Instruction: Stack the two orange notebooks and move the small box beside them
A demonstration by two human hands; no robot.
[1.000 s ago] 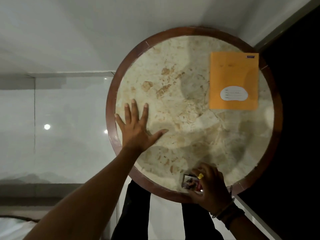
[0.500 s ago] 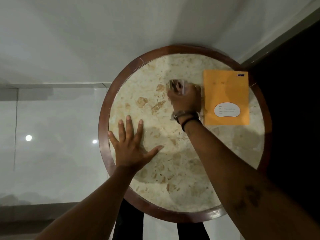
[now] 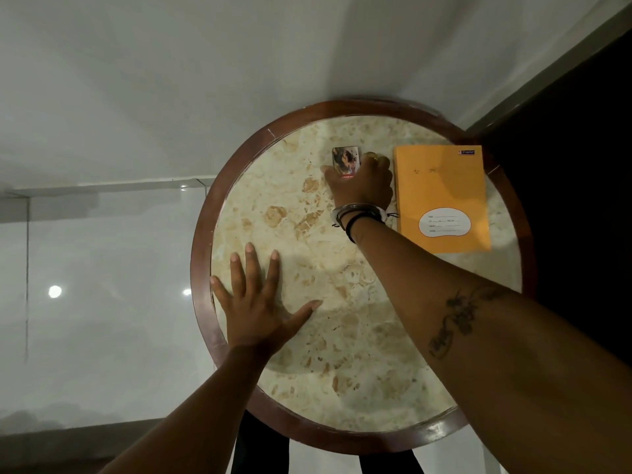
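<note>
1. Your right hand point(image 3: 359, 184) reaches across the round marble-topped desk with a dark wooden rim point(image 3: 201, 268) and rests at its far side, just left of the orange notebook with a white label point(image 3: 441, 196).
2. That hand is curled narrow around the small rectangular box with a printed picture on its face point(image 3: 345, 160) — the thumb lies against the box's near left corner and the other fingers fold along its right side. The box's far half shows clear of the hand; whether it sits on the marble or is lifted a little cannot be told.
3. The box lies just left of the orange notebook, with your knuckles between the two, and it does not touch the cover.
4. The notebook lies flat near the desk's far right rim, label end toward you. Only one orange cover shows from above, so you cannot tell whether a second notebook lies under it.
5. Your left hand point(image 3: 260, 309) is spread wide, palm down on the marble well left of the notebook — its little finger lies at the wooden rim, and it holds nothing.
6. Bangles and dark bands point(image 3: 359, 213) circle your right wrist, close beside the notebook's left edge.
</note>
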